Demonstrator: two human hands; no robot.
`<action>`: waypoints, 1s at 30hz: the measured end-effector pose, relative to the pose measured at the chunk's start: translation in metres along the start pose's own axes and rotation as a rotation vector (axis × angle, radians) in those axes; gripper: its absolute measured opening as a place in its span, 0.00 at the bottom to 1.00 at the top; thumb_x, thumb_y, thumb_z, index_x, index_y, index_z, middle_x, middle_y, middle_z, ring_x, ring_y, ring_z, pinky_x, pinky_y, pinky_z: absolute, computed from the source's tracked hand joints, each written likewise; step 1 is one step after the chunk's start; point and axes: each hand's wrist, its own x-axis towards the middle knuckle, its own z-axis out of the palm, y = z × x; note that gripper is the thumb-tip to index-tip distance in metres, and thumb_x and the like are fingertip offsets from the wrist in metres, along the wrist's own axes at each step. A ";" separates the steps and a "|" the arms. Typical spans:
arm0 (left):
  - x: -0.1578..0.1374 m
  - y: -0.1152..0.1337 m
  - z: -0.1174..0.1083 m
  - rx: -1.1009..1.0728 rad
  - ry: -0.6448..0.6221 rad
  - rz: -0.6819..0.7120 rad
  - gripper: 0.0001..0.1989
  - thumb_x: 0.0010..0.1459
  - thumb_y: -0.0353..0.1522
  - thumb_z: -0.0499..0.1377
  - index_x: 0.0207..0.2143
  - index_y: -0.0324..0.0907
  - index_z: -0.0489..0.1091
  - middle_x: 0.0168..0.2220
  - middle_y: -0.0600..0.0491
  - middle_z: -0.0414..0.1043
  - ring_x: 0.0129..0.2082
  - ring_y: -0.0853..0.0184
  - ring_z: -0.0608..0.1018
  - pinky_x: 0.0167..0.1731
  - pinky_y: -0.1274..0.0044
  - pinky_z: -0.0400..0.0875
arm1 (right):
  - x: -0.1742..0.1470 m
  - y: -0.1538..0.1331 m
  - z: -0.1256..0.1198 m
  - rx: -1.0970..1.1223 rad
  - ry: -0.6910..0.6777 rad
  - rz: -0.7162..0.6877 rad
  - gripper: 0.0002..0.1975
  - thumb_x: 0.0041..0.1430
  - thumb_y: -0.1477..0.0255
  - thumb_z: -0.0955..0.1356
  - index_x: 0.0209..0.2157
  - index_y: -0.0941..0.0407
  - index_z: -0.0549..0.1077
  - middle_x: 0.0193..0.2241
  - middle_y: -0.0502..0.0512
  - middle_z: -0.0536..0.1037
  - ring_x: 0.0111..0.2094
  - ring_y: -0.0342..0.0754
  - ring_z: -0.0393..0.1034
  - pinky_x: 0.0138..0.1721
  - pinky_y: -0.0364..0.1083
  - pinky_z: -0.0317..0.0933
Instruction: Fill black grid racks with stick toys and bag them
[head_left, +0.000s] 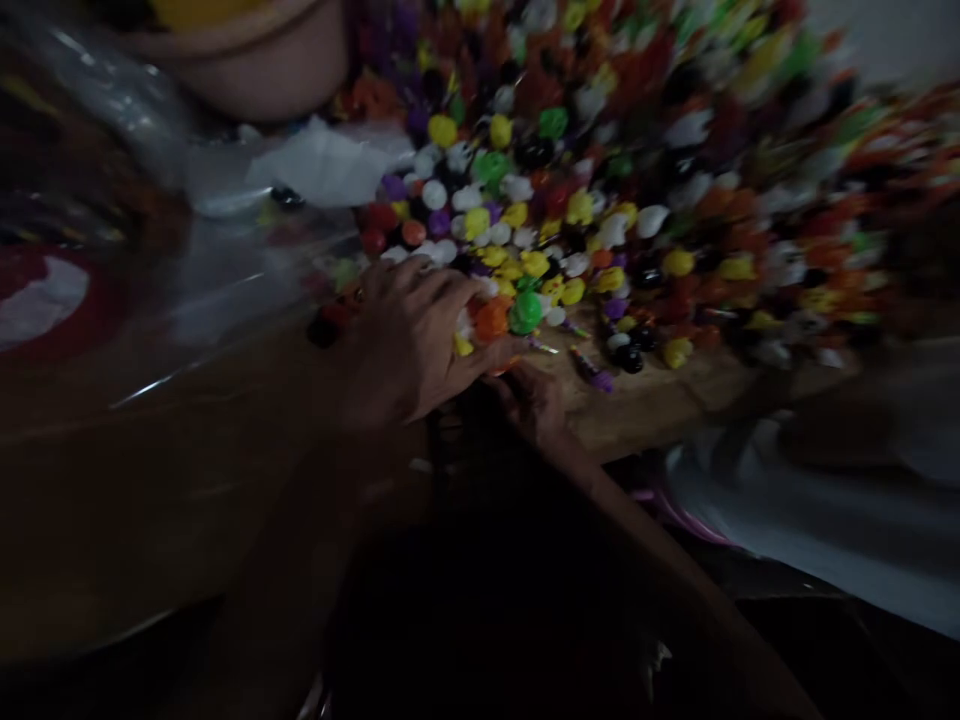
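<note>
In the dim head view, my left hand lies over the near edge of a pile of small colourful plastic figures. Its fingers are apart and partly bent, with the thumb stretched toward my right hand. The right fingers are closed at the table's edge, close to the left thumb tip. A bit of orange shows where the hands meet; what the right fingers hold is blurred. Beside the left thumb lie an orange figure and a round green figure.
A purple figure on a patterned stick lies on the wooden table. Clear plastic bags and a pinkish tub stand at left. A red round thing is at far left, and pale fabric or sheeting at lower right.
</note>
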 end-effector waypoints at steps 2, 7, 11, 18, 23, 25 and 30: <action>0.004 0.007 -0.002 0.059 -0.044 0.037 0.29 0.63 0.54 0.58 0.58 0.46 0.71 0.58 0.47 0.75 0.63 0.48 0.71 0.64 0.57 0.60 | 0.000 -0.002 0.000 0.028 0.001 0.010 0.11 0.69 0.66 0.66 0.37 0.56 0.78 0.34 0.56 0.82 0.33 0.48 0.77 0.37 0.45 0.71; 0.016 0.027 0.013 0.125 -0.286 -0.036 0.30 0.63 0.46 0.61 0.63 0.44 0.65 0.56 0.45 0.76 0.53 0.49 0.79 0.51 0.62 0.72 | -0.011 -0.007 -0.019 0.038 -0.022 0.011 0.11 0.69 0.67 0.65 0.44 0.54 0.79 0.35 0.55 0.82 0.35 0.48 0.78 0.38 0.46 0.72; 0.014 0.029 0.027 0.133 -0.262 -0.042 0.28 0.63 0.45 0.59 0.62 0.45 0.66 0.55 0.45 0.76 0.51 0.48 0.80 0.48 0.63 0.73 | -0.004 0.021 -0.085 -0.227 0.198 0.094 0.14 0.68 0.67 0.64 0.50 0.53 0.78 0.39 0.58 0.82 0.36 0.51 0.77 0.39 0.49 0.72; 0.005 0.021 0.041 0.012 -0.119 0.001 0.30 0.62 0.44 0.60 0.64 0.46 0.63 0.54 0.43 0.77 0.48 0.49 0.81 0.45 0.62 0.75 | 0.058 0.098 -0.180 -0.870 0.146 0.172 0.23 0.59 0.77 0.66 0.57 0.56 0.75 0.55 0.65 0.77 0.57 0.64 0.68 0.57 0.63 0.62; 0.004 0.023 0.022 0.009 -0.122 -0.013 0.40 0.61 0.43 0.63 0.71 0.49 0.53 0.55 0.44 0.77 0.51 0.48 0.80 0.51 0.59 0.74 | 0.077 0.118 -0.180 -0.822 0.044 0.121 0.19 0.62 0.75 0.69 0.55 0.54 0.77 0.52 0.62 0.80 0.63 0.67 0.61 0.63 0.73 0.48; 0.006 0.027 0.007 0.043 -0.126 0.014 0.42 0.61 0.44 0.64 0.72 0.49 0.51 0.60 0.42 0.73 0.58 0.45 0.76 0.57 0.56 0.70 | 0.080 0.112 -0.181 -0.758 0.073 0.068 0.17 0.63 0.73 0.69 0.54 0.55 0.78 0.52 0.63 0.80 0.63 0.65 0.61 0.65 0.73 0.43; 0.018 0.039 -0.010 0.030 -0.170 0.127 0.36 0.65 0.44 0.60 0.71 0.49 0.54 0.69 0.45 0.62 0.67 0.46 0.66 0.65 0.55 0.63 | 0.068 0.043 -0.178 -0.556 0.187 -0.193 0.23 0.65 0.66 0.67 0.59 0.59 0.74 0.53 0.65 0.77 0.59 0.57 0.67 0.62 0.62 0.55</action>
